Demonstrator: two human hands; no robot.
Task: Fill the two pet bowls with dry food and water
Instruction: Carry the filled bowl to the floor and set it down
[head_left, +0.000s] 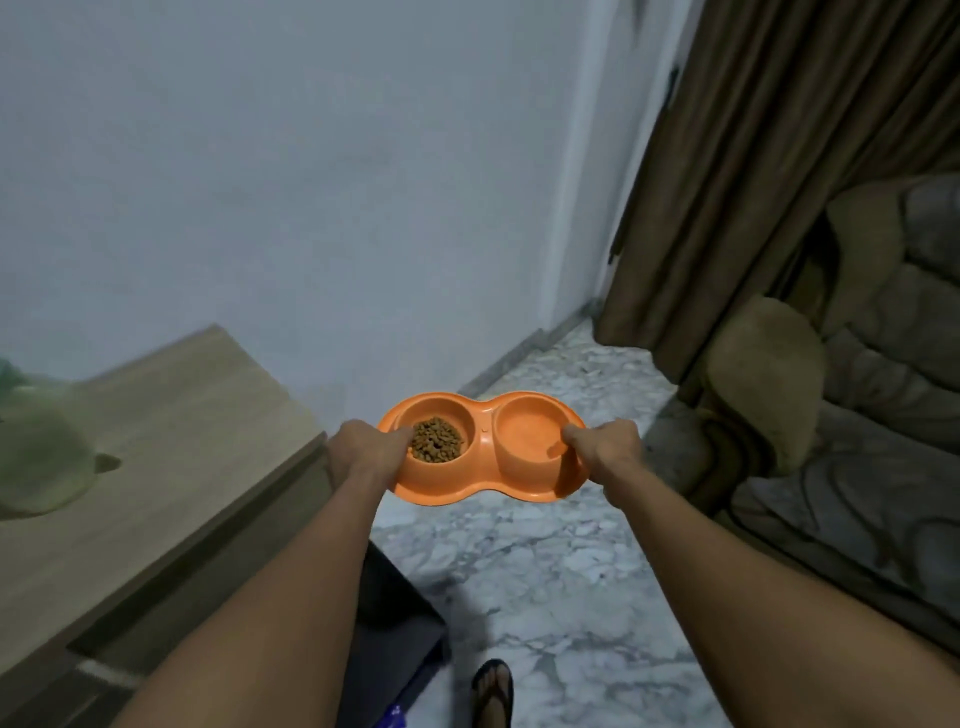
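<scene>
Orange double pet dish (484, 460) is held in the air over the marble floor (545, 551), just beside the desk (171, 415). Left hand (363, 449) and right hand (605, 449) have fingers clamped on opposite ends, thumbs over the rims.

Left bowl (415, 480) holds kibble (436, 441). Right bowl (524, 434) probably holds water, but its surface is hard to read.

Risks:
- Uneven hands would tip the dish, slopping water into the kibble or onto the floor.
- A wet rim could slip.

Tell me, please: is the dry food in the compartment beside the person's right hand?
No, the dry food lies in the compartment of the orange double bowl beside the left hand.
</scene>
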